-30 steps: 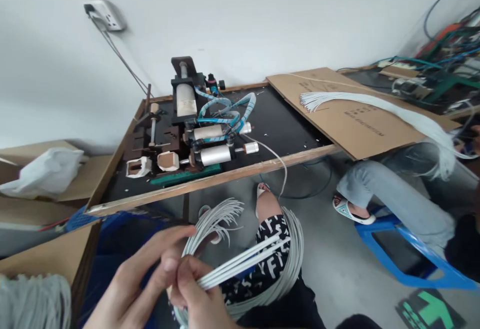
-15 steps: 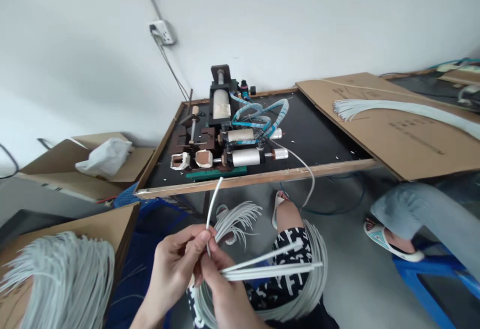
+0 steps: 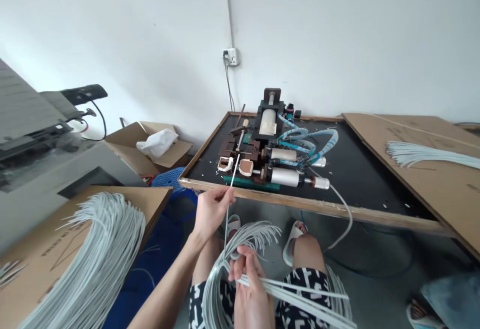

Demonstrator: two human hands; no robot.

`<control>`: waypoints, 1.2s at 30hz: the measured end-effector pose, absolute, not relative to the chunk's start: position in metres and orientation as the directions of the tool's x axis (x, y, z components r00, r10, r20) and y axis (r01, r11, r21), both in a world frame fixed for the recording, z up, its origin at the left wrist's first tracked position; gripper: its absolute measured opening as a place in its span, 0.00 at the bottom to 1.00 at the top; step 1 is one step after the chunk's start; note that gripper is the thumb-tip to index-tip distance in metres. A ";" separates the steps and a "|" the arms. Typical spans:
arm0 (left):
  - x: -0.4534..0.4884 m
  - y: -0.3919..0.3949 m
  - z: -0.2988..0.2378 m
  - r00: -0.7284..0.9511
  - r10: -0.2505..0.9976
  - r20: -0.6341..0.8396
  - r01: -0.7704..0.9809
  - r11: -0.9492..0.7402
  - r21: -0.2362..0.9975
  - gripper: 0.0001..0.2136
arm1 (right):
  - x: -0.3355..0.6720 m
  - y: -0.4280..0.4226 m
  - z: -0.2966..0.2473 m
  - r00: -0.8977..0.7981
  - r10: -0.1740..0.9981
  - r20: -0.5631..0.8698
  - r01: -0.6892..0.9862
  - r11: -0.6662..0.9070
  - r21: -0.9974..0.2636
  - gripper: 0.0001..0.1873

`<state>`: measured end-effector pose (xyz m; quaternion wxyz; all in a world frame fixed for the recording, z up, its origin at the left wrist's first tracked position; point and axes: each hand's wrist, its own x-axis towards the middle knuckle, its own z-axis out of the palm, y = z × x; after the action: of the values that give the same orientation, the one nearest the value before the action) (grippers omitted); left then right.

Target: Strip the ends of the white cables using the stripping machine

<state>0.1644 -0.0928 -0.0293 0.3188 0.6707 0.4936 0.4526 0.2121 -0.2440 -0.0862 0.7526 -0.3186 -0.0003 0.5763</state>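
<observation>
My left hand (image 3: pixel 211 210) pinches a single white cable (image 3: pixel 232 176) near its end; the tip rises toward the small pneumatic machine (image 3: pixel 270 156) on the black table (image 3: pixel 360 179). My right hand (image 3: pixel 250 289) sits lower, over my lap, closed on a bundle of white cables (image 3: pixel 300 294) that loops round my knees. Loose cable ends (image 3: pixel 255 231) fan out between my legs.
A heap of white cables (image 3: pixel 101 259) lies on a cardboard sheet (image 3: pixel 45 254) at my left. More cables (image 3: pixel 423 154) rest on cardboard (image 3: pixel 423 179) at the right of the table. An open box with a white bag (image 3: pixel 157 141) stands by the wall. Another person's foot (image 3: pixel 423 314) shows at bottom right.
My left hand has drawn one cable out of the bundle and lifted it up toward the machine. My view has swung left and upward, bringing the left cable heap into sight.
</observation>
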 end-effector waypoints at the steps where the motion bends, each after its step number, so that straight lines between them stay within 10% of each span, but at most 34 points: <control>1: 0.166 -0.091 -0.031 0.094 0.953 0.288 0.378 -0.302 0.875 0.14 | 0.212 -0.244 -0.088 0.329 0.873 -0.360 -0.868 0.129 -0.480 0.20; 36: 0.167 -0.076 -0.028 0.117 0.970 0.214 0.310 -0.240 0.920 0.15 | 0.208 -0.237 -0.090 0.315 0.852 -0.418 -0.882 0.101 -0.460 0.29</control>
<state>0.1671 -0.0758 -0.0278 0.3702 0.6494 0.4928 0.4455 0.2085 -0.2367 -0.0897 0.7415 -0.3282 0.0227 0.5848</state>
